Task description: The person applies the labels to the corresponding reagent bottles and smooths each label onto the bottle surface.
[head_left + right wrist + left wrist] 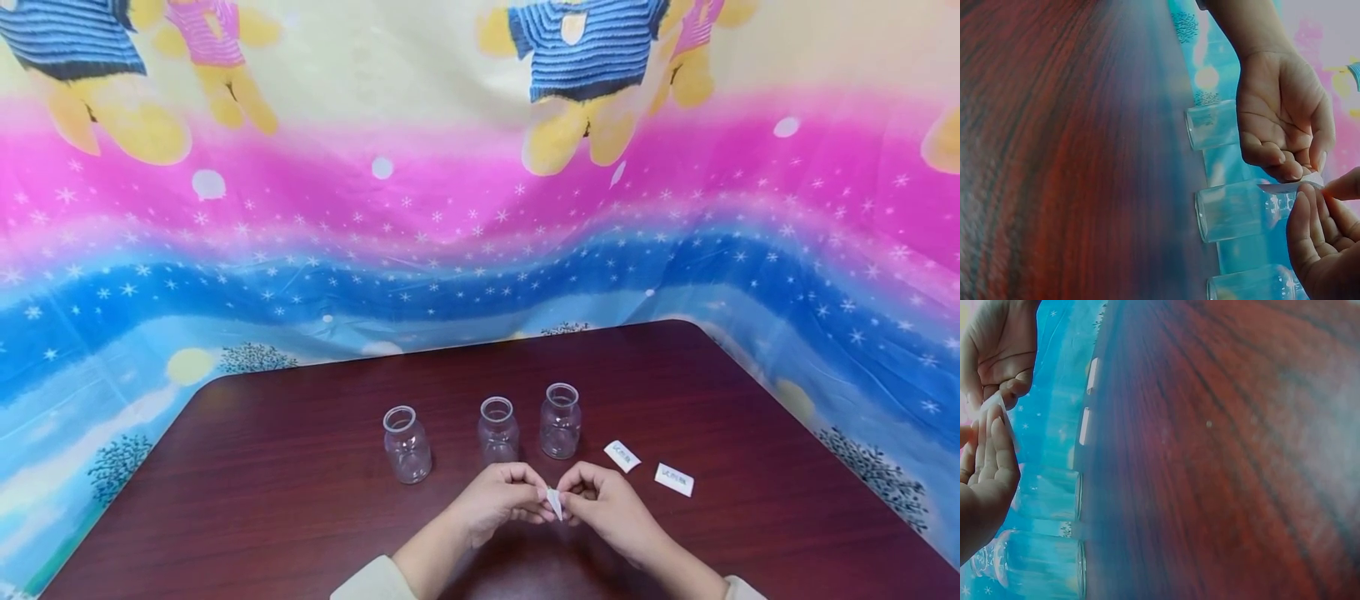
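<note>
Between both hands a small white slip (554, 503) is pinched, seen nearly edge-on above the table's front part. My left hand (497, 502) holds its left side with thumb and fingers, and my right hand (611, 510) holds its right side. In the right wrist view the slip (1291, 185) lies between the two sets of fingertips. Just beyond the hands stands a glass jar (498, 429), its lower part partly hidden by the left hand. Another upright jar (560, 423) is to its right, and a third jar (408, 446) is farther left. All three are lidless.
Two white labels with writing lie on the dark red table (300, 467) right of the jars: one label (622, 456) nearer them, another label (674, 479) farther right. A patterned cloth (450, 208) hangs behind the table and along its sides.
</note>
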Tool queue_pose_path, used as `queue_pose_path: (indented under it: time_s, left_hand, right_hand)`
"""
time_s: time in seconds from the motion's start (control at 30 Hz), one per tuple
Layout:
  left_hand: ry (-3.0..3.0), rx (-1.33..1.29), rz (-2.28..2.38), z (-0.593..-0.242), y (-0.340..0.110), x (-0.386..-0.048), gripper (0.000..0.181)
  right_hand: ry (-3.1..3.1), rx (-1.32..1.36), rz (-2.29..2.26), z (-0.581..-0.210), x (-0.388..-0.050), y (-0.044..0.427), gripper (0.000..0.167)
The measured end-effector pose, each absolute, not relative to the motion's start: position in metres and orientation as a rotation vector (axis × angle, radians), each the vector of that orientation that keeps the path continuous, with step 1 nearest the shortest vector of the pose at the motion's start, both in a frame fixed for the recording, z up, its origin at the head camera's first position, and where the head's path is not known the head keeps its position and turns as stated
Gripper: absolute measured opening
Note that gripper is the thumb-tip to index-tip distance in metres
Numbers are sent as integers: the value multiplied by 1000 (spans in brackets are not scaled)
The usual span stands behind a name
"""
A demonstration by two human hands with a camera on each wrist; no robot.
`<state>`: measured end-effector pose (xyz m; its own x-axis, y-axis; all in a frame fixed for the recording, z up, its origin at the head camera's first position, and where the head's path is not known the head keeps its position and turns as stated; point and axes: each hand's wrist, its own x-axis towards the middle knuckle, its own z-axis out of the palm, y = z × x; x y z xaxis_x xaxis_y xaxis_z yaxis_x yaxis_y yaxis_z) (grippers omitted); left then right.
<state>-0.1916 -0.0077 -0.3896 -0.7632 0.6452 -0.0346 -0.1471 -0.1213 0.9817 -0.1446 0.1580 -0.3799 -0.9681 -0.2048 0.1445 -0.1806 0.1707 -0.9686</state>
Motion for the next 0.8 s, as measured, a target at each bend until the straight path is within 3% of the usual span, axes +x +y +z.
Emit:
queue_pose_path:
  time_s: [0.43,0.63,0.8]
  left_hand:
    - [1670,492,2021,-392,-7,-193,4]
    - [1693,475,2039,-390,-6,-192,4]
    - [1682,493,2021,-392,-7,-193,4]
  right_hand:
    - [2375,-174,-2093,-383,-147,155,9]
    - [2372,-188,-2134,-385,-148,157,2]
    - [2279,-235,-2159,-384,-149,158,7]
